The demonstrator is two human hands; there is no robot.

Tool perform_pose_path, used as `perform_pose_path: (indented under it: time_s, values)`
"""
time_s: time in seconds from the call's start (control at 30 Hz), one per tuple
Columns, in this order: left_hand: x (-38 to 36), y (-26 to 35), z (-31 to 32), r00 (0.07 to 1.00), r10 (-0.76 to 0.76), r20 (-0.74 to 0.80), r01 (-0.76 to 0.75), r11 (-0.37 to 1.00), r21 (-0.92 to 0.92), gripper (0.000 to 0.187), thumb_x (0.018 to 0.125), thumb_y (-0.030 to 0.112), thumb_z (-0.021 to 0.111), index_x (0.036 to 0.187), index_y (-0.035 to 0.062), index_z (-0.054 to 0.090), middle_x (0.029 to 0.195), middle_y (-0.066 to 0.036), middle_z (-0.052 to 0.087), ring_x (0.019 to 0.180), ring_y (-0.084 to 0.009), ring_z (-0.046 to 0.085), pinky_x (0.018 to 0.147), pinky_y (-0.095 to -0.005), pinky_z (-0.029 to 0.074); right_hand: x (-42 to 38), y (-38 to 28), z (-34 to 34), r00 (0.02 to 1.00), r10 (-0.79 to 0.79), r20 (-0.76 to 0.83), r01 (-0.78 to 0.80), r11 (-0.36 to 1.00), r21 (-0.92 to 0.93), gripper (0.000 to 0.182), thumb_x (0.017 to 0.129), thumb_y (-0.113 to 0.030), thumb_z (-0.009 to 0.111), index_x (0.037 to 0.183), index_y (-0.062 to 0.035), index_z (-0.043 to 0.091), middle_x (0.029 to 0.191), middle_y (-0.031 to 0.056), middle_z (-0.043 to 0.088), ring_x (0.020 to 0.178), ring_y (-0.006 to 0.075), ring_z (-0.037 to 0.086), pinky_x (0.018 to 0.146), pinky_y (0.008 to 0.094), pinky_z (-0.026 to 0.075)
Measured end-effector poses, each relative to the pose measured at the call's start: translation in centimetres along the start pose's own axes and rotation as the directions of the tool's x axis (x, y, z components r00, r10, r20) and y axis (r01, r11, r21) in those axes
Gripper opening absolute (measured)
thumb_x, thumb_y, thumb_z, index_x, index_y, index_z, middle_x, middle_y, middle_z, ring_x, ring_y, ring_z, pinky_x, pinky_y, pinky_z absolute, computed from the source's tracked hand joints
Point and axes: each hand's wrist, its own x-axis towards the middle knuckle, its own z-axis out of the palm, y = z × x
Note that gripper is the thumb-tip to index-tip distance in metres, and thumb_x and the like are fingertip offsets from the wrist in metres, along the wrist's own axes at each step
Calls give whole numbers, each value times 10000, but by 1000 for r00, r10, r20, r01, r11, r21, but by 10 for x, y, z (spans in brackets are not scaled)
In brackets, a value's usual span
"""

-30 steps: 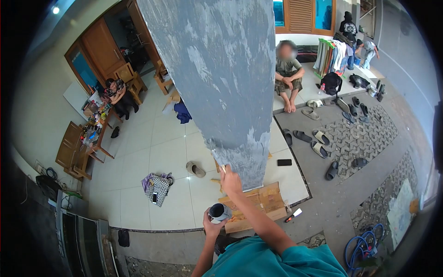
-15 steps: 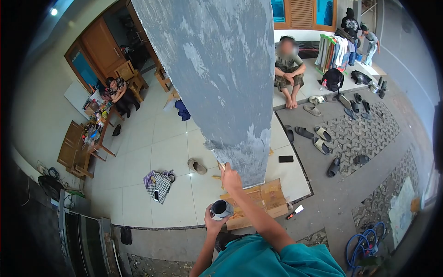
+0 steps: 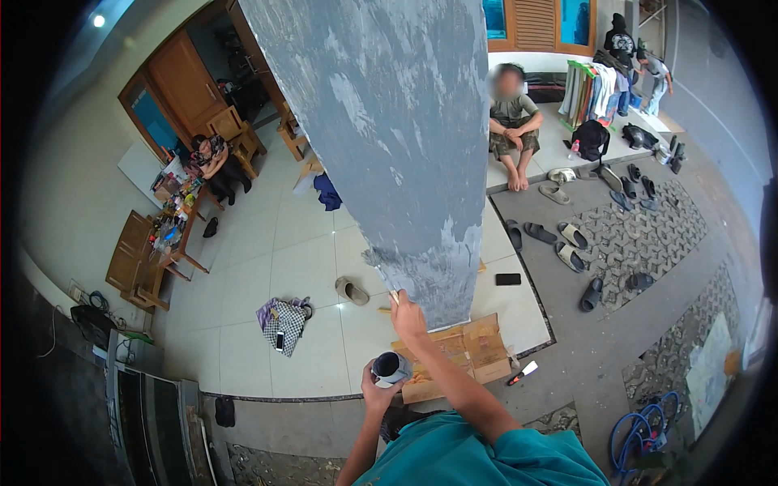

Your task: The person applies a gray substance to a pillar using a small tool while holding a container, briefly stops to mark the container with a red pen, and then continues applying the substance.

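Observation:
My right hand [image 3: 408, 317] is closed around the pale handle of a paintbrush [image 3: 395, 296]. The brush is held up to the lower left edge of a tall pillar [image 3: 381, 121], which is coated in streaky grey with lighter patches. Its bristles are too small to make out clearly. Lower down, my left hand [image 3: 378, 392] grips a small paint can [image 3: 397, 375] from the side, its dark opening facing up. Under the can and at the pillar's foot lies flattened cardboard [image 3: 486, 350].
A scraper [image 3: 523, 373] and a black phone [image 3: 508, 279] lie right of the pillar. Left are a sandal [image 3: 351, 291] and a checkered cloth [image 3: 285, 320] with a phone. One person [image 3: 514, 121] sits behind the pillar; another [image 3: 215, 166] sits by a cluttered table [image 3: 190, 223].
The surroundings have shifted slightly to the right in view. Both hands keep nearly the same pose, with the brush still at the pillar's lower left edge and the can still held.

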Motion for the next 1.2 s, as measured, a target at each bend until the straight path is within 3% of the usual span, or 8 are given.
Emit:
perform_pose_path:
  time_s: [0.13,0.43,0.63,0.7,0.97,1.03,1.13,1.2]
  values:
    - [-1,1,-1,1000,-10,-4,10,1000,7,776,592,147,911,1232,13,492,1104,-106,639,1010,-209,644,862,-362,512,-3,-10,-11,990,-98,-102,108,989,104,275,988,-292,498,999,-18,477,736,291,631,728,503,618,601,577,487]
    - [-2,-7,2,1000,-20,24,20,1000,3,787,587,151,911,1237,8,490,1109,-109,636,1032,-217,636,870,-371,512,-10,1,-12,998,57,28,-56,997,-44,305,990,-338,483,1019,-35,475,764,276,649,738,495,629,626,577,501]
    - [-8,-11,4,1000,-17,15,17,1000,-3,793,588,152,911,1242,5,488,1126,-112,632,1037,-219,635,881,-370,508,4,-11,-18,996,-74,-58,79,992,101,319,992,-355,475,1040,-40,483,769,295,647,739,507,629,626,589,500]
    - [-12,-11,5,999,-43,9,43,999,-14,793,588,151,910,1243,6,488,1124,-112,633,1035,-219,635,879,-368,508,11,5,-6,999,47,14,-47,998,-36,334,994,-373,465,1050,-45,489,772,292,651,739,506,633,632,593,499]
    - [-19,-8,4,1000,-14,3,14,1000,20,786,596,141,905,1246,1,484,1103,-114,638,1023,-215,641,860,-362,512,-18,28,-9,997,29,65,-28,999,-24,325,989,-353,481,1081,-42,491,768,300,645,749,510,628,643,593,497]
    - [-19,0,5,997,-58,46,58,998,6,776,609,54,886,1254,-6,458,1154,-113,592,1077,-222,609,945,-371,505,-6,21,-7,998,-13,64,12,1000,19,326,988,-337,489,1097,-30,501,777,313,639,752,519,619,649,594,492]
    - [-17,1,10,995,-93,38,94,994,-50,775,608,48,885,1253,-6,459,1150,-113,592,1075,-222,608,943,-370,506,-1,39,5,998,52,18,-52,998,-36,306,991,-325,486,1085,-35,505,788,307,644,752,516,620,645,590,491]
    - [-17,8,9,996,-76,39,78,995,-54,773,609,46,884,1253,-6,459,1147,-115,594,1078,-224,608,946,-369,504,-11,63,10,992,76,100,-66,993,-100,282,989,-314,490,1049,-39,496,782,303,645,741,509,623,627,575,498]
